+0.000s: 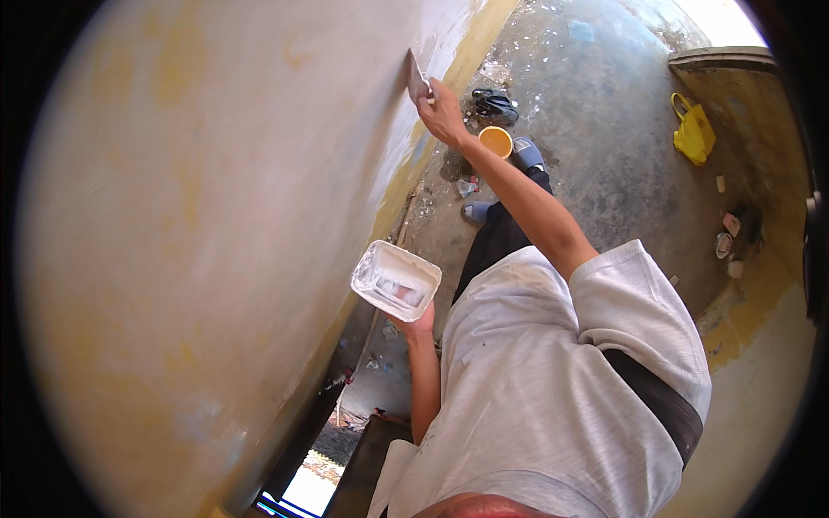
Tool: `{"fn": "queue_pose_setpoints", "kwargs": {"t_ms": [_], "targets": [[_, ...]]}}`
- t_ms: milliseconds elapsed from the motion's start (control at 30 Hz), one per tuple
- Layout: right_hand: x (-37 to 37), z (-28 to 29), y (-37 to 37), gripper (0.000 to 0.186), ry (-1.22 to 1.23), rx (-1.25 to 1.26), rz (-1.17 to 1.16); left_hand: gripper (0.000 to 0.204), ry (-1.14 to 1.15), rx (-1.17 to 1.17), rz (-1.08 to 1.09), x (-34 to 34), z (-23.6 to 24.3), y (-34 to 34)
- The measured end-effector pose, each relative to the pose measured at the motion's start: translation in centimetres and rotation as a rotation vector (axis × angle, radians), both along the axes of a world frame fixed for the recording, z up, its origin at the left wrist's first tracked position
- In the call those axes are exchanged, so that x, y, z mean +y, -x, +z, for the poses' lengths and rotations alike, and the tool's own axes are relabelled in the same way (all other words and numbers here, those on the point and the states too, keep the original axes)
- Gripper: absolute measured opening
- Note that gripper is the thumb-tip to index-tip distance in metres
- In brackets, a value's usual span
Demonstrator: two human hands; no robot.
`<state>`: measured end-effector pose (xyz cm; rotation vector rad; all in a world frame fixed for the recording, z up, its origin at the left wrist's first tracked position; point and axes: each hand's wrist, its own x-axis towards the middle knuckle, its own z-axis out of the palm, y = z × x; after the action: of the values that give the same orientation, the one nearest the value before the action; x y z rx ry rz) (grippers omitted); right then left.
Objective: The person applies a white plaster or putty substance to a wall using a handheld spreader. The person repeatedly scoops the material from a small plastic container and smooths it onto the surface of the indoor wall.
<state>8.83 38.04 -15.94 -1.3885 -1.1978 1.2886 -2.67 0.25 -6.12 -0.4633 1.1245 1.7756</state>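
Observation:
My right hand [442, 112] is closed round a putty knife [418, 79], whose wide blade lies against the wall [233, 190]. White filler shows on the wall beside the blade, and some clings to the knife near my fingers. Below and nearer to me, my left hand [418, 323] supports a white rectangular plastic tub [366, 274] from underneath. The tub tilts so its inside faces me; white filler smears its walls and a little lies on its bottom. Most of my left fingers are hidden under the tub.
On the stained concrete floor [596, 121] stand an orange-yellow bucket [495, 142] and a black plastic bag [495, 104], close to my blue slippers [528, 154]. A yellow bag [693, 134] rests by the right-hand wall, near scattered litter. An opening shows daylight at lower left.

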Motion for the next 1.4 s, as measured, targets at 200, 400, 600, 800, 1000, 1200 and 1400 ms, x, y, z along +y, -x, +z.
{"fn": "queue_pose_setpoints", "kwargs": {"t_ms": [200,400,600,800,1000,1200,1400], "targets": [[-5.9,-7.6,-6.9,0.033,0.231,-0.030,0.002,0.065,0.040,0.035,-0.059,1.7,1.7,-1.3],[6.1,-8.8,-5.7,0.032,0.288,-0.049,-0.151,0.065,0.030,0.020,-0.071,1.6,1.6,-1.1],[2.2,-5.6,0.0,0.029,0.228,-0.028,-0.158,0.064,-0.016,0.091,-0.091,1.7,0.9,-1.0],[-7.1,-0.3,1.1,0.031,0.115,0.055,0.032,0.065,0.000,0.021,-0.105,2.1,1.9,-1.0],[-0.6,-6.4,-3.6,0.035,0.377,-0.051,-0.071,0.060,-0.058,-0.006,-0.115,2.6,2.3,-1.2],[9.8,-3.8,-0.6,0.025,0.055,-0.416,-0.251,0.062,-0.018,-0.004,-0.064,3.0,1.6,-1.2],[-3.8,-1.0,-3.0,0.032,0.061,0.153,0.155,0.063,0.037,-0.003,-0.036,2.8,2.6,-1.9]]}}
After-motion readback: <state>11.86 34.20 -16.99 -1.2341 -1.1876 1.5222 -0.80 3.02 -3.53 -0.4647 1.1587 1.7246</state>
